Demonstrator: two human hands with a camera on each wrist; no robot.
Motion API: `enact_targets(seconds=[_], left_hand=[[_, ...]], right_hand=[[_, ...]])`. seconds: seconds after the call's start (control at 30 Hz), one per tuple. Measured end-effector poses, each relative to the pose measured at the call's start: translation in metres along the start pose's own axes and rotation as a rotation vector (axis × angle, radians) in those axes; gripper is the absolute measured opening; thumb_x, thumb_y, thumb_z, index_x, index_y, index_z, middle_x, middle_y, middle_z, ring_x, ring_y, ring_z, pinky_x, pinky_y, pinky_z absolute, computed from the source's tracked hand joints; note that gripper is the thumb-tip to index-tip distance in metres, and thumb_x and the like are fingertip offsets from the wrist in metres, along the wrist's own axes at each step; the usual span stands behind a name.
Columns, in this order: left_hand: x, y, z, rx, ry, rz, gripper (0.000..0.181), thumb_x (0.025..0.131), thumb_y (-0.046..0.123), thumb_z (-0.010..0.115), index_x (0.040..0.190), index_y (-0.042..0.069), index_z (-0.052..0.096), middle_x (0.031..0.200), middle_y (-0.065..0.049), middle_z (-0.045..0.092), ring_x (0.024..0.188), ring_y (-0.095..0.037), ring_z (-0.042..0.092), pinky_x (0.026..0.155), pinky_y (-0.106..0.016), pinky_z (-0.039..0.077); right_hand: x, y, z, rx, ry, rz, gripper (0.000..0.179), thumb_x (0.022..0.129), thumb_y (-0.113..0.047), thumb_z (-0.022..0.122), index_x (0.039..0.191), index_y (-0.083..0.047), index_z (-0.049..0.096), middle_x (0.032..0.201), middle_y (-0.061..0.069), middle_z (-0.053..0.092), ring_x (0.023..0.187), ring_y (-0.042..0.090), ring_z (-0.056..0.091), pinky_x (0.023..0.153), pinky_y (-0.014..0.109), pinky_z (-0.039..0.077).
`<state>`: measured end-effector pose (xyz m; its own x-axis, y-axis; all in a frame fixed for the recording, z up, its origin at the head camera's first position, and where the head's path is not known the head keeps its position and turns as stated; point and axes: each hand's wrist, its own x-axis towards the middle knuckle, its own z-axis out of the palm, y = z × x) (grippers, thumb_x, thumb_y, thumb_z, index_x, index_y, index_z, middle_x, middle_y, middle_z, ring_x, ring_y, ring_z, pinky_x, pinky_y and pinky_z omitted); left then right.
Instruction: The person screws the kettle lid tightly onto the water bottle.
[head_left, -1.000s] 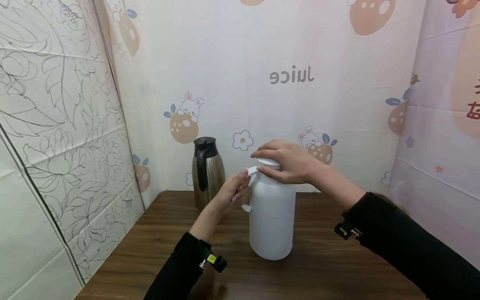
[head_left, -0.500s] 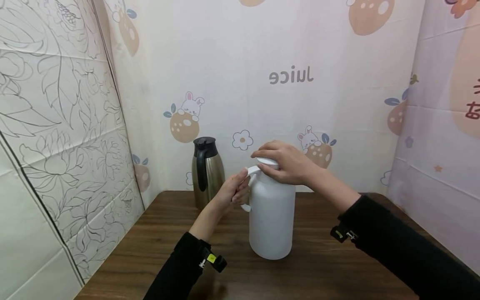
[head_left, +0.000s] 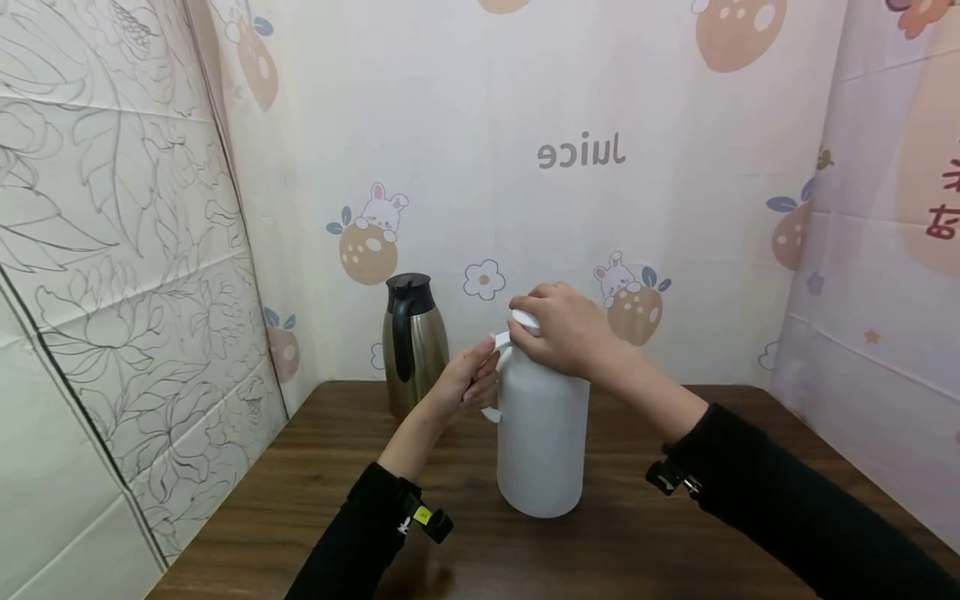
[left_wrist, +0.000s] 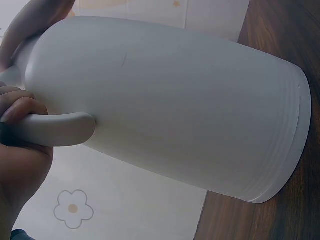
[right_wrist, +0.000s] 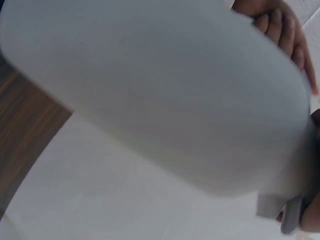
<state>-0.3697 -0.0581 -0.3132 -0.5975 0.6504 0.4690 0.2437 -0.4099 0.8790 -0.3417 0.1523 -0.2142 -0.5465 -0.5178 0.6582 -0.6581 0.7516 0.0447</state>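
A white vacuum jug (head_left: 542, 442) stands upright on the brown wooden table (head_left: 645, 517). My left hand (head_left: 465, 379) grips its side handle (left_wrist: 65, 130), with the thumb on the handle's top. Over the jug's top, my right hand (head_left: 570, 333) holds the white lid (head_left: 527, 322), thumb on the near side and fingers across the far side. Most of the lid and the jug's neck are hidden by that hand. In the right wrist view the jug's body is blurred, and part of the lid (right_wrist: 292, 215) shows low at the right.
A gold-coloured steel jug (head_left: 429, 354) with a black handle and top stands behind and left of the white one. A printed curtain (head_left: 450, 125) hangs along the table's back, and a flower-patterned panel (head_left: 112, 292) rises at the left.
My right hand has turned at the jug's top, its wrist and forearm swinging left and nearer. The left hand keeps its grip, and the jug stays in place.
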Motion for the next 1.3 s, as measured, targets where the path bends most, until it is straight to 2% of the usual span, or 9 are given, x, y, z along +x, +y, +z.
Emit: enact_targets(seconds=[0.1, 0.27, 0.4, 0.53, 0.6, 0.73, 0.93, 1.07, 1.3], left_hand=[[0.0, 0.0, 0.0, 0.001, -0.013, 0.003, 0.05, 0.116, 0.045, 0.036, 0.073, 0.022, 0.045, 0.051, 0.014, 0.044, 0.042, -0.004, 0.036, 0.045, -0.021, 0.026], [0.0, 0.0, 0.0, 0.017, -0.017, 0.008, 0.05, 0.116, 0.047, 0.037, 0.073, 0.022, 0.045, 0.051, 0.014, 0.044, 0.041, -0.004, 0.035, 0.043, -0.022, 0.024], [0.001, 0.0, 0.0, 0.029, -0.007, 0.004, 0.05, 0.115, 0.049, 0.039, 0.073, 0.023, 0.044, 0.051, 0.015, 0.043, 0.042, -0.004, 0.034, 0.043, -0.025, 0.02], [0.001, 0.0, -0.001, 0.036, 0.007, -0.004, 0.05, 0.114, 0.051, 0.041, 0.072, 0.024, 0.045, 0.05, 0.015, 0.043, 0.041, -0.004, 0.034, 0.046, -0.033, 0.014], [0.001, 0.0, -0.001, 0.035, 0.006, -0.003, 0.05, 0.114, 0.051, 0.041, 0.072, 0.024, 0.045, 0.05, 0.015, 0.043, 0.041, -0.004, 0.034, 0.046, -0.033, 0.013], [0.001, -0.001, -0.003, 0.022, -0.007, 0.002, 0.05, 0.115, 0.049, 0.039, 0.072, 0.023, 0.044, 0.05, 0.015, 0.043, 0.041, -0.004, 0.034, 0.044, -0.027, 0.018], [0.001, -0.002, -0.003, 0.006, -0.005, 0.006, 0.05, 0.115, 0.049, 0.04, 0.073, 0.022, 0.043, 0.051, 0.015, 0.043, 0.041, -0.004, 0.034, 0.043, -0.022, 0.022], [0.001, -0.002, -0.003, 0.006, -0.001, 0.004, 0.051, 0.115, 0.048, 0.039, 0.072, 0.022, 0.043, 0.05, 0.015, 0.042, 0.041, -0.003, 0.034, 0.043, -0.022, 0.023], [0.0, -0.001, -0.003, 0.008, 0.0, 0.002, 0.051, 0.116, 0.047, 0.037, 0.071, 0.022, 0.044, 0.05, 0.015, 0.043, 0.041, -0.004, 0.035, 0.044, -0.022, 0.023]], right_hand=[[0.0, -0.008, 0.0, -0.049, -0.008, 0.073, 0.036, 0.101, -0.034, 0.061, 0.121, -0.008, 0.077, 0.116, 0.016, 0.075, 0.101, 0.036, 0.068, 0.077, 0.047, 0.058], [0.002, -0.019, 0.0, -0.121, -0.025, 0.159, 0.039, 0.101, -0.035, 0.06, 0.119, -0.004, 0.076, 0.105, 0.018, 0.073, 0.089, 0.036, 0.064, 0.07, 0.046, 0.055], [0.003, -0.024, -0.001, -0.148, -0.042, 0.193, 0.039, 0.102, -0.034, 0.059, 0.115, -0.002, 0.075, 0.094, 0.017, 0.068, 0.08, 0.034, 0.058, 0.063, 0.044, 0.05], [0.003, -0.025, -0.002, -0.139, -0.055, 0.202, 0.04, 0.103, -0.035, 0.058, 0.116, -0.001, 0.074, 0.094, 0.017, 0.067, 0.079, 0.034, 0.057, 0.064, 0.045, 0.049], [0.003, -0.025, -0.003, -0.13, -0.068, 0.201, 0.042, 0.104, -0.037, 0.057, 0.119, -0.001, 0.074, 0.097, 0.018, 0.068, 0.082, 0.035, 0.058, 0.066, 0.045, 0.051], [0.004, -0.026, -0.006, -0.106, -0.111, 0.208, 0.05, 0.106, -0.04, 0.054, 0.131, 0.0, 0.07, 0.111, 0.022, 0.07, 0.094, 0.039, 0.062, 0.076, 0.049, 0.054], [0.005, -0.024, -0.014, -0.033, -0.225, 0.231, 0.062, 0.108, -0.046, 0.047, 0.15, -0.002, 0.056, 0.142, 0.026, 0.062, 0.128, 0.047, 0.059, 0.102, 0.058, 0.051], [0.006, -0.014, -0.021, 0.022, -0.302, 0.185, 0.062, 0.109, -0.05, 0.048, 0.154, -0.008, 0.054, 0.15, 0.022, 0.057, 0.139, 0.044, 0.053, 0.111, 0.059, 0.046], [0.011, 0.013, -0.032, 0.126, -0.327, -0.071, 0.054, 0.105, -0.049, 0.062, 0.148, -0.015, 0.063, 0.149, 0.013, 0.059, 0.139, 0.036, 0.055, 0.111, 0.058, 0.046]])
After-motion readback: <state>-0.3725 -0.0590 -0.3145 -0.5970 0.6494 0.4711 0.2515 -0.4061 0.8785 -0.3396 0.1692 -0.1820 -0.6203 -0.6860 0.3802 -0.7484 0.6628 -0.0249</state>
